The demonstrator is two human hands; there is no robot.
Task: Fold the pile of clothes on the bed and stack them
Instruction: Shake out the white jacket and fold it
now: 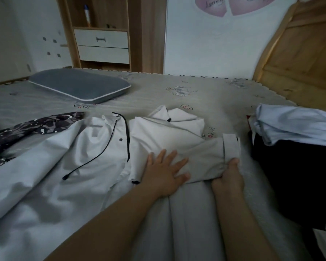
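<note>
Lying partly folded at the middle of the bed [205, 91], a white shirt [164, 132], collar toward the far side, one sleeve running out to the right and ending in a turned-back cuff. Pressing flat on its near edge, the left hand [166, 170], fingers straight and spread, palm down on the cloth. Pinching the near corner of the sleeve just below the cuff, the right hand [229, 172], thumb on top, the other fingers tucked under the fabric and hidden, so hard to say how tightly curled. Both forearms running off the bottom edge.

Spreading unfolded to the left and touching the shirt, a white jacket [51, 166] with black piping and a black cord lying loose across it; its near part cut off by the bottom and left edges. Lying beyond it at the far left, a dark patterned garment [26, 129], partly under the jacket and cut by the left edge. Sitting at the right, a stack with a pale blue folded garment [297, 127] on top of something dark [290, 176]; too dim to tell what the dark piece is, and cut off by the right edge. Peeking out at the stack's left, a small bit of red, unclear.

Resting at the far left of the bed, a grey pillow [79, 85]. Standing against the far wall, a wooden shelf unit with white drawers [102, 46]. Rising at the far right, a wooden headboard [299, 53], only partly in frame.
</note>
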